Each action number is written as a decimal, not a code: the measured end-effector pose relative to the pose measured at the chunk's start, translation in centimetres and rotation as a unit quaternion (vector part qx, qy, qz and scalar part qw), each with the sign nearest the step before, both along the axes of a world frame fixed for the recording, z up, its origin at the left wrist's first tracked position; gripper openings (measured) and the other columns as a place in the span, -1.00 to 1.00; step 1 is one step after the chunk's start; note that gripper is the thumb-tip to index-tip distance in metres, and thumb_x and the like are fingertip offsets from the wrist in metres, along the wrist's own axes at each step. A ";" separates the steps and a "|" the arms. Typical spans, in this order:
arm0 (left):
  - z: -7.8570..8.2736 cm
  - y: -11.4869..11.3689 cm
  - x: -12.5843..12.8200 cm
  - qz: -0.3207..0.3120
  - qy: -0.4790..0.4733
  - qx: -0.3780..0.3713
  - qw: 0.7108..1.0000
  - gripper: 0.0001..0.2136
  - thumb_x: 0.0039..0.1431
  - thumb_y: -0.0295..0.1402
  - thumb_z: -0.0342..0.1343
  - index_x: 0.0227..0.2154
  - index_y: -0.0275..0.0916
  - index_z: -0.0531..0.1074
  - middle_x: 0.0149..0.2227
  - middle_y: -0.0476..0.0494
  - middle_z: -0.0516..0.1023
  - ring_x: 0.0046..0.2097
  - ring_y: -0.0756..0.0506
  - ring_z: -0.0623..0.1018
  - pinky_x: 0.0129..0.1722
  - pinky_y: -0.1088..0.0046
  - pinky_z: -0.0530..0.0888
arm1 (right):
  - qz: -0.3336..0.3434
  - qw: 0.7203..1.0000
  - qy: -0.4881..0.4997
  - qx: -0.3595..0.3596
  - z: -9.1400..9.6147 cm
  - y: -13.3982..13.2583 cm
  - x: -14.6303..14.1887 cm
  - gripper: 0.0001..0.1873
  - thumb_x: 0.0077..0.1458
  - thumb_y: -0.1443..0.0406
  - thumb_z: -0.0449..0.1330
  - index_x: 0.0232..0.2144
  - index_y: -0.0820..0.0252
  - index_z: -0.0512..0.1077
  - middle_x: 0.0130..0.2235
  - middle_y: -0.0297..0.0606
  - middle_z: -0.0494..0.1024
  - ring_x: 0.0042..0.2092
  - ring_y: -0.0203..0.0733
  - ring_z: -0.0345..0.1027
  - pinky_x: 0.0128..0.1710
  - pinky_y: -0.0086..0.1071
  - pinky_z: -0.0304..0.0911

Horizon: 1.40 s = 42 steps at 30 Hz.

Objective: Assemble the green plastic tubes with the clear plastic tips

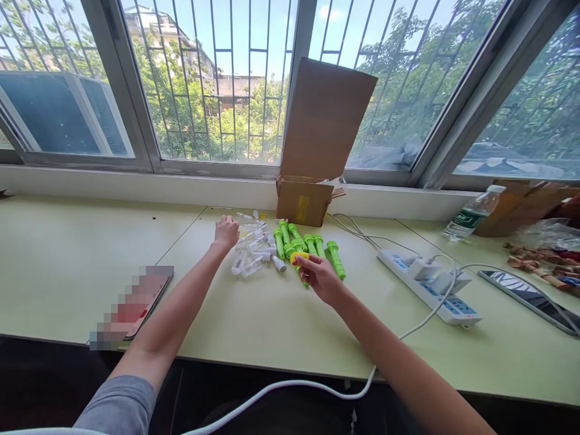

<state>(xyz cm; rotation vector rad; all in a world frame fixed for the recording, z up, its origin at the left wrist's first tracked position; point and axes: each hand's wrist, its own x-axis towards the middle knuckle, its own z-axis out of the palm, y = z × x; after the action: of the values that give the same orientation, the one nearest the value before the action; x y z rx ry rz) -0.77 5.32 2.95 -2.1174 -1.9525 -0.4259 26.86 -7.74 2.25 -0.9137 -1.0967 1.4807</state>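
My right hand (318,278) pinches a small yellow round piece (299,258) between thumb and fingers, just in front of the green tubes. Several bright green ribbed plastic tubes (336,260) with wider ends lie in a loose group around and behind that hand. To their left is a pile of clear plastic tubes (254,266), some with white caps (279,264). My left hand (226,232) is at the far left edge of this pile with its fingers curled down; whatever is in them is hidden. A yellow ring (263,216) lies behind the clear tubes.
An upright-flapped cardboard box (301,202) stands behind the tubes by the window. On the right are a white power strip (428,287) with cables, a phone (530,299) and a water bottle (474,212). Another phone (145,302), partly blurred, lies left by the table (254,326) edge.
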 end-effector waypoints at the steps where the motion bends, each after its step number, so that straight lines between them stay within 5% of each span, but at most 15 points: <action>1: -0.1 0.1 0.1 0.003 0.013 -0.003 1.000 -0.76 0.17 -0.36 0.02 -0.16 -0.19 0.52 -0.06 -0.28 0.41 0.05 -0.27 0.32 -0.03 0.20 0.30 | -0.001 1.000 0.001 0.000 0.0 0.0 0.0 -0.70 -0.25 0.14 0.45 -0.47 0.19 0.54 -0.39 -0.28 0.54 -0.57 -0.44 0.17 -0.63 -0.46 0.04; 11: -1.7 0.4 0.3 0.004 0.014 0.026 1.000 -0.72 0.18 -0.38 -0.02 -0.09 -0.24 0.47 -0.08 -0.33 0.44 0.03 -0.28 0.33 -0.06 0.20 0.27 | -0.002 1.000 0.008 -0.012 -0.3 0.1 0.1 -0.72 -0.22 0.17 0.44 -0.45 0.20 0.54 -0.39 -0.28 0.54 -0.56 -0.44 0.17 -0.63 -0.49 0.06; 18: -2.0 0.2 0.1 -0.025 -0.030 0.011 0.999 -0.78 0.13 -0.45 0.00 -0.26 -0.25 0.54 -0.15 -0.34 0.51 0.02 -0.30 0.36 -0.05 0.15 0.25 | -0.001 1.000 0.006 -0.013 -0.3 0.1 0.1 -0.72 -0.20 0.17 0.44 -0.43 0.20 0.53 -0.38 -0.29 0.53 -0.56 -0.44 0.18 -0.62 -0.49 0.06; 24: -1.9 -0.2 0.1 -0.044 -0.084 -0.002 0.996 -0.81 0.12 -0.47 0.00 -0.37 -0.18 0.53 -0.33 -0.17 0.60 -0.14 -0.18 0.51 -0.05 0.22 0.29 | -0.001 1.000 0.002 -0.019 -0.1 0.1 0.1 -0.71 -0.20 0.16 0.44 -0.42 0.19 0.53 -0.37 -0.28 0.54 -0.55 -0.43 0.18 -0.61 -0.49 0.06; 29: -0.9 -0.9 0.4 -0.053 -0.159 0.029 0.986 -0.82 0.12 -0.44 0.04 -0.27 -0.15 0.50 -0.31 -0.08 0.62 -0.19 -0.13 0.57 -0.04 0.26 0.35 | -0.002 1.000 0.005 -0.016 0.0 -0.1 0.0 -0.71 -0.20 0.17 0.44 -0.42 0.19 0.54 -0.37 -0.28 0.53 -0.55 -0.44 0.18 -0.62 -0.49 0.07; 35: 1.2 -3.8 3.3 -0.194 -0.285 0.070 0.936 -0.85 0.08 -0.41 0.12 -0.26 -0.17 0.47 -0.36 -0.01 0.61 -0.31 -0.05 0.59 -0.19 0.41 0.47 | -0.008 1.000 0.006 -0.017 -0.1 0.1 -0.1 -0.69 -0.24 0.15 0.45 -0.44 0.21 0.53 -0.38 -0.28 0.52 -0.56 -0.44 0.18 -0.63 -0.49 0.07; 42: 1.9 -10.1 9.2 -0.381 -0.286 0.093 0.874 -0.91 0.13 -0.35 0.13 -0.29 -0.16 0.47 -0.31 0.00 0.61 -0.27 -0.02 0.58 -0.23 0.47 0.48 | -0.019 0.999 0.024 -0.022 -0.3 0.2 0.0 -0.67 -0.24 0.15 0.44 -0.40 0.18 0.52 -0.36 -0.31 0.52 -0.56 -0.44 0.19 -0.63 -0.49 0.07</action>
<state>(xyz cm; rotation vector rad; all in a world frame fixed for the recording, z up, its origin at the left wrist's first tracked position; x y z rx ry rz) 8.46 -4.77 4.84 -2.7574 -1.0793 -1.4540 26.87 -7.52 1.99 -0.9204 -1.0105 1.4943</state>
